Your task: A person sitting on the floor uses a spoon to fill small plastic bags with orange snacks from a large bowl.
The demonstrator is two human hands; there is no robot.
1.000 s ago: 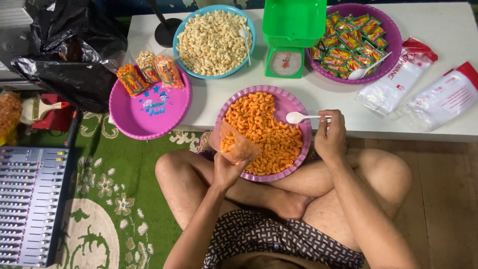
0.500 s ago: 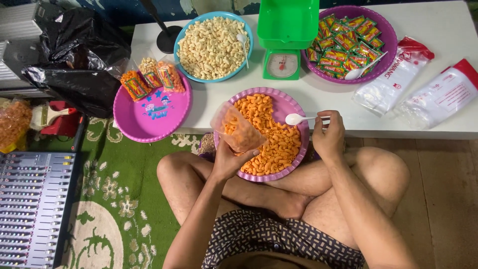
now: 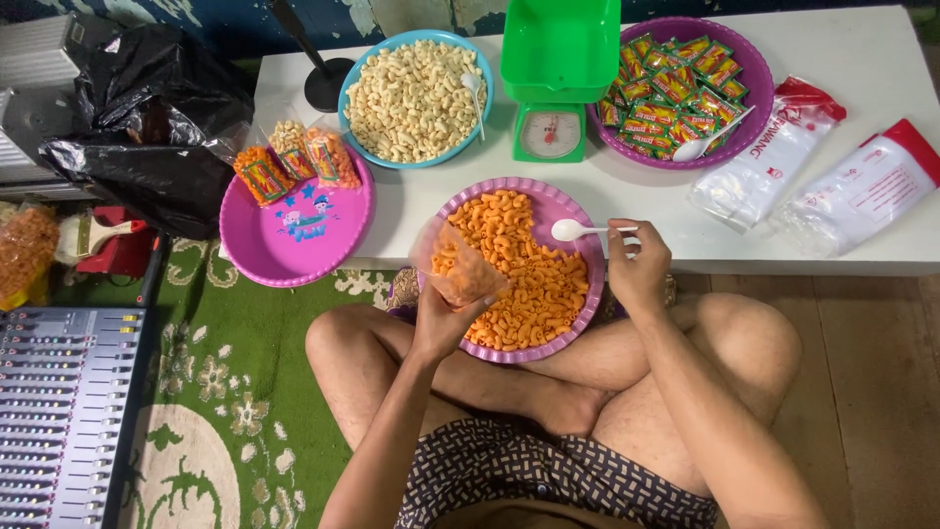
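- Two hands are working over the purple bowl [image 3: 587, 294] of orange macaroni snacks [image 3: 529, 284], which is resting on the person's lap at the edge of the white table [image 3: 881, 59].
- Left hand [image 3: 441, 323] is gripping a small clear bag [image 3: 455, 269], partly filled with the orange pieces, from below; the bag is tilting over the bowl's left rim.
- Right hand [image 3: 638, 269] is pinching the handle of a white spoon [image 3: 578, 230], its empty head hovering above the bowl's far right side, well right of the bag's mouth.
- Step in hand, as judged: filling the bag by the spoonful.
- Next move is likely calling for a dip into the snacks, then a carry left to the bag's opening.
- Green scale [image 3: 550, 132] is standing beyond the bowl.
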